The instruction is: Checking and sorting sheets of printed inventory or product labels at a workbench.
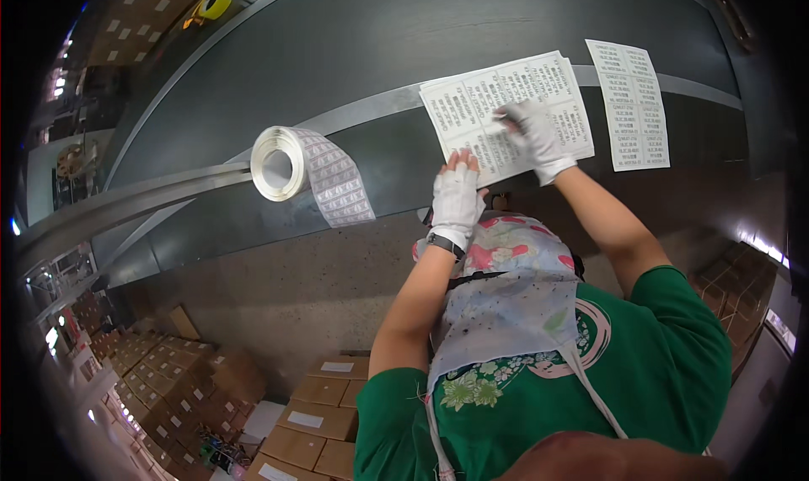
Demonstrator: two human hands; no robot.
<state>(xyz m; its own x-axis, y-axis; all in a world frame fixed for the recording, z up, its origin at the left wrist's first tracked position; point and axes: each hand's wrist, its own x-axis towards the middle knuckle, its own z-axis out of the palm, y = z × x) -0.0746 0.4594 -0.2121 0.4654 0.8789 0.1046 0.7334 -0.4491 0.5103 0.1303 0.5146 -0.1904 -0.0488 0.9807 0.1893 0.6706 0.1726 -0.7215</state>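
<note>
A stack of white label sheets [459,106], printed in dark rows, lies slightly fanned on the dark work surface in front of me. My left hand [458,201], in a white fingerless glove, rests at the stack's near left edge with its fingers stretched out flat. Over the right half of the stack is my right hand [539,140], gloved the same way. Its fingers are curled together, and whatever is between them is too small to tell. Right of the stack lies a separate label strip [629,106]. A roll of small labels [280,165] stands to the left, its tail [337,182] hanging toward me.
A metal rail [371,108] runs across the dark surface [354,39]. Cardboard boxes [316,418] are stacked on the floor at lower left, with more boxes [729,300] at right. A yellow tape roll [216,7] is at the far left.
</note>
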